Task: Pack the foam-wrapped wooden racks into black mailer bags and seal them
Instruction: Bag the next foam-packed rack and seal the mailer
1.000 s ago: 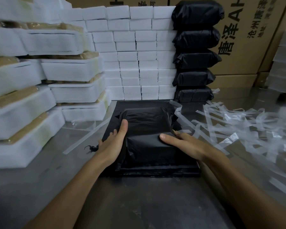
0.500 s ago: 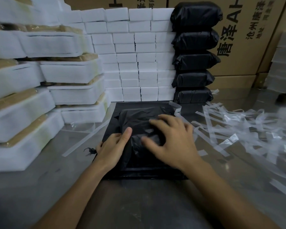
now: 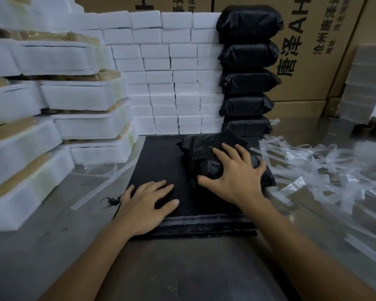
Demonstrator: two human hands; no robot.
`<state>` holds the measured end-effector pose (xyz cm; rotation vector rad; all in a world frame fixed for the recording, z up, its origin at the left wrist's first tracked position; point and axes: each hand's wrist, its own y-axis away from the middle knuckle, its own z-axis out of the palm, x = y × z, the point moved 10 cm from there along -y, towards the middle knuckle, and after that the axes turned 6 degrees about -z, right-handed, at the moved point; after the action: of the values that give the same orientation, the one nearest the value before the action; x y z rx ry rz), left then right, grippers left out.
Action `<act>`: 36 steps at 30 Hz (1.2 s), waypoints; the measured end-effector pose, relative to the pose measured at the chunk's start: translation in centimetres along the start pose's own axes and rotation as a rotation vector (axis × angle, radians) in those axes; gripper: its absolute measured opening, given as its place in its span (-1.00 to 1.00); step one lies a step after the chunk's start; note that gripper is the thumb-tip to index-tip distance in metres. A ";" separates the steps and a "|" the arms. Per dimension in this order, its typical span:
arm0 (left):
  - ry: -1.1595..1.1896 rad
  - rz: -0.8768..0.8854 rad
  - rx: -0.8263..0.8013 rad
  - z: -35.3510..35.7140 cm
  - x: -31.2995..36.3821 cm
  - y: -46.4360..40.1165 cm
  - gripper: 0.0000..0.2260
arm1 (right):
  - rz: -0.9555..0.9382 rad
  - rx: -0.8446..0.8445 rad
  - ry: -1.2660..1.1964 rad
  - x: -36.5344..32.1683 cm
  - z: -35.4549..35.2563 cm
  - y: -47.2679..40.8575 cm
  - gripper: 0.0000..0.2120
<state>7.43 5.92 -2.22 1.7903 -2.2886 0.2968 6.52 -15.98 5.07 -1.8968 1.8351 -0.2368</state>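
The packed mailer bag [image 3: 221, 157] sits on the right half of the flat stack of black mailers [image 3: 159, 161], long axis running away from the person. The right hand [image 3: 237, 177] is on it, fingers spread and bent over its top; the left hand [image 3: 146, 203] lies flat and open on the stack (holding nothing), so the right is nearer for carrying it to the sealed pile [image 3: 248, 79] behind
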 end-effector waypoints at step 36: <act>-0.019 -0.045 0.046 -0.1 0.5 -0.1 -0.27 | 0.140 -0.003 0.112 15.9 2.0 -8.2 -0.22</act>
<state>7.45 5.47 -1.94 1.8720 -2.2689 0.3289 16.02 -31.16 3.78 -1.7795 2.0329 -0.2977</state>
